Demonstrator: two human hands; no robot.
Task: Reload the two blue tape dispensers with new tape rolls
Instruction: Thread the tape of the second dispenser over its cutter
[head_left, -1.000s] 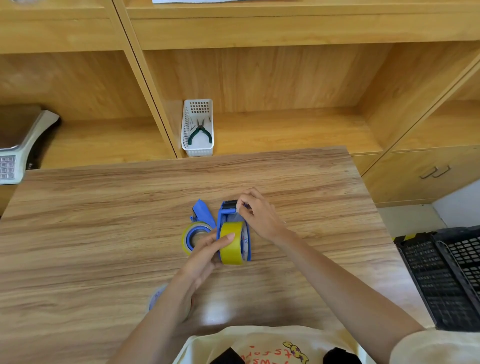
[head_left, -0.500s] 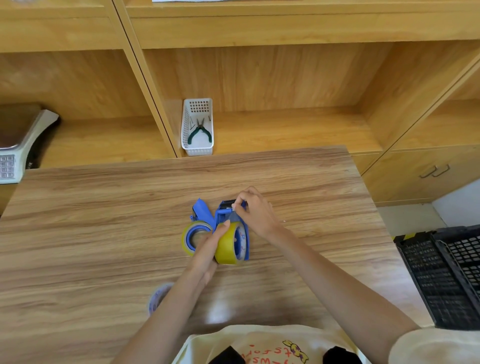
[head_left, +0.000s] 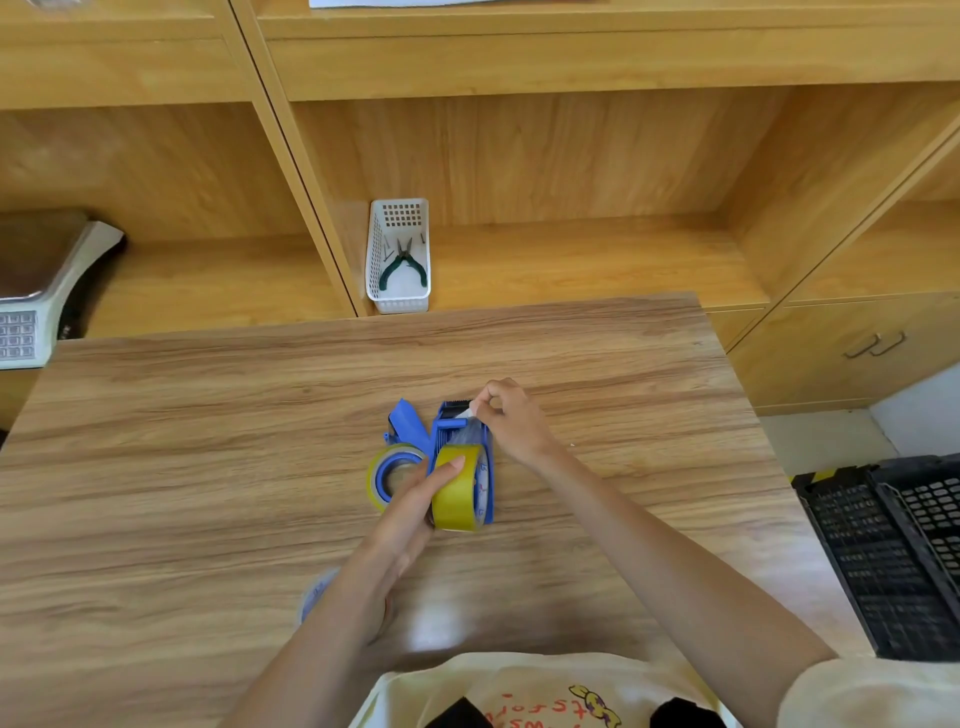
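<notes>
Change: the right hand (head_left: 511, 421) has drawn away from the roll toward the cutter end, and a clear strip of tape (head_left: 469, 427) now stretches from the roll up to its pinched fingertips; the left hand (head_left: 415, 506) has slid round to steady the roll from the side.
Right hand: closed in a pinch on the tape's free end, just above centre of the frame.
Left hand: gripping the yellow tape roll (head_left: 457, 491), thumb across its outer face.
Task things: the roll sits in the nearer blue dispenser (head_left: 462, 447), standing on edge at mid-frame on the wooden table (head_left: 208, 441); the second blue dispenser (head_left: 397, 457) lies touching its left side, with a roll already around its hub.
Step in hand: threading, I judge; the roll is seated and the leader is being led to the toothed blade.
Next move: probably keeping the strip taut and straight, then pressing it over the roller and onto the blade without letting it stick to itself.
Writing: markings on the dispenser's side plate are too small to read; red lettering on the person's shirt at bottom centre is upside down and illegible.
</notes>
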